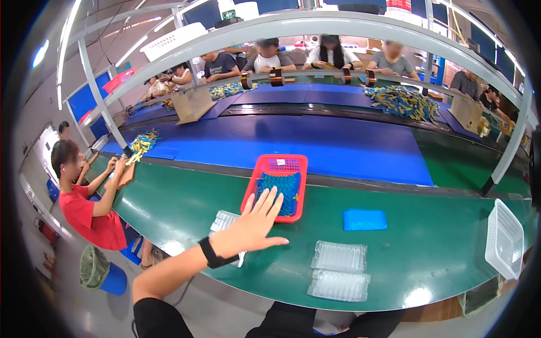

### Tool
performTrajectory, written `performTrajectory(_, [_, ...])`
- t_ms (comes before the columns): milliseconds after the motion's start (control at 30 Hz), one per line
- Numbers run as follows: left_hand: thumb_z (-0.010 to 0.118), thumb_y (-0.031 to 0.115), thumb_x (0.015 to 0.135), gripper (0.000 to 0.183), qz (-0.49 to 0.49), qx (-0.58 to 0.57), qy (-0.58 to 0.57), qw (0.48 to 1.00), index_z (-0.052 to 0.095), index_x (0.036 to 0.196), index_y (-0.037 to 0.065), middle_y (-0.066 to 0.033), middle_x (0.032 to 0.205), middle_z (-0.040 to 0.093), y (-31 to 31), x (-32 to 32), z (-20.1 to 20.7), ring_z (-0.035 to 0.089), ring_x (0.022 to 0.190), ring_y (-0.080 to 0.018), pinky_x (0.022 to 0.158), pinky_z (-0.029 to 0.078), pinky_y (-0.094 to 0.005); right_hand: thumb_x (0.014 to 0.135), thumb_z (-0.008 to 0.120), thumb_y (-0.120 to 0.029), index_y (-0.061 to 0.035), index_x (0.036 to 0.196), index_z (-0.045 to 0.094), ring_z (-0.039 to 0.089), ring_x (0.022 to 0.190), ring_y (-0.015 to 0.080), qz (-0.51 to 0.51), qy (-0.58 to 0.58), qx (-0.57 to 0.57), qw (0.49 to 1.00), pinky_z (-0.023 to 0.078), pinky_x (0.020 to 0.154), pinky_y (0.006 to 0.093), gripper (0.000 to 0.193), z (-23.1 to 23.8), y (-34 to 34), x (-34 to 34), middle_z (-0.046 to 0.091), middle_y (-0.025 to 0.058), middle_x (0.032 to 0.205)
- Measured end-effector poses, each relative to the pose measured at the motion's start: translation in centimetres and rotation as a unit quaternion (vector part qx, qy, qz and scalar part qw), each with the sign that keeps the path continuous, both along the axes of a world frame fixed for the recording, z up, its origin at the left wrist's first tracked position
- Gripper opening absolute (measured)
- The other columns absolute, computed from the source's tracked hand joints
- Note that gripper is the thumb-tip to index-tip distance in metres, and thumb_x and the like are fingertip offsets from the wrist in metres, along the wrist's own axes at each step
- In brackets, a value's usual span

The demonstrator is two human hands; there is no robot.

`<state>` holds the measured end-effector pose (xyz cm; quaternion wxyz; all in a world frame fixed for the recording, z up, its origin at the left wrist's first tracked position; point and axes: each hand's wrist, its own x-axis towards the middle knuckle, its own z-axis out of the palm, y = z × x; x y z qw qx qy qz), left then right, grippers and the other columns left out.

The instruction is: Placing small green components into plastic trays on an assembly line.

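My left hand [249, 228] reaches out over the green table, palm down, with its fingers stretched and apart and a black band on its wrist. Its fingertips overlap the near part of a red plastic basket [302, 194]; whether they touch it or its contents I cannot tell. Inside the basket lies a pile of small blue-green pieces [284, 186], too fine to name. Partly hidden under my hand and wrist is a clear plastic tray [224, 219]. Two more clear ribbed trays [339, 256] lie to the right, one nearer me than the other. My right hand does not show.
A flat blue block [365, 219] lies right of the basket. At the right edge stands a white basket [503, 239]. Beyond the table runs a blue-covered belt [270, 138] with heaps of yellow-blue strips [403, 103]. A person in red [93, 211] works at the left.
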<state>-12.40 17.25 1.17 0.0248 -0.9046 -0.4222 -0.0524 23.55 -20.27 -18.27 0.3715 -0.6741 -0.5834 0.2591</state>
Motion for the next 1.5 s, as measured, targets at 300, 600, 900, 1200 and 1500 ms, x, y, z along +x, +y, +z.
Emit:
performTrajectory(300, [0.070,0.036,0.101,0.079,-0.122,-0.190,-0.176,0.958,0.035,0.156,-0.009,-0.0304,0.160,0.039,-13.6,1.0,2.3,0.037,0.151,-0.0446,0.123,0.038,-0.0442,0.091,0.069,-0.007,0.0011,0.094,0.072,0.067,0.096,0.0384,0.037,-0.008,-0.054,0.998,0.054,0.086,0.0436,0.010,1.1,1.5,0.7,0.072,0.0172,0.101])
performTrajectory(600, [0.073,-0.006,0.092,0.010,0.064,-0.152,-0.649,0.743,0.075,0.101,-0.010,-0.0136,0.083,0.074,-18.6,4.8,0.7,0.070,0.069,-0.0185,0.062,0.055,-0.0281,0.090,0.071,-0.010,0.0023,0.096,0.074,0.071,0.089,0.0393,0.123,0.033,-0.077,0.989,0.056,0.080,0.0432,0.014,8.3,5.6,1.2,0.074,0.0191,0.099])
performTrajectory(900, [0.072,0.012,0.099,0.012,-0.386,-0.212,-0.749,0.495,0.073,0.101,0.000,-0.0112,0.069,0.064,-18.3,8.3,11.5,0.055,0.050,-0.0215,0.047,0.041,-0.0335,0.088,0.072,-0.005,0.0025,0.091,0.072,0.067,0.076,0.0360,0.141,0.026,0.059,0.988,0.053,0.070,0.0422,0.007,15.2,8.7,-2.2,0.070,0.0171,0.083])
performTrajectory(1200, [0.061,-0.002,0.099,0.014,-0.473,-0.243,-0.755,0.383,0.074,0.099,-0.001,-0.0122,0.074,0.063,-18.6,11.3,10.8,0.047,0.048,-0.0176,0.047,0.030,-0.0322,0.093,0.071,-0.005,0.0022,0.099,0.072,0.064,0.074,0.0363,0.056,-0.040,0.015,0.998,0.051,0.068,0.0426,0.010,8.1,8.4,-1.2,0.067,0.0193,0.085])
performTrajectory(1500, [0.061,0.000,0.100,0.014,-0.527,-0.283,-0.734,0.322,0.073,0.093,0.001,-0.0106,0.071,0.060,-18.8,11.6,10.7,0.040,0.045,-0.0166,0.045,0.025,-0.0327,0.097,0.068,-0.015,-0.0001,0.107,0.074,0.070,0.085,0.0368,0.019,-0.081,-0.104,0.991,0.056,0.078,0.0429,0.018,0.6,6.4,2.3,0.072,0.0201,0.098])
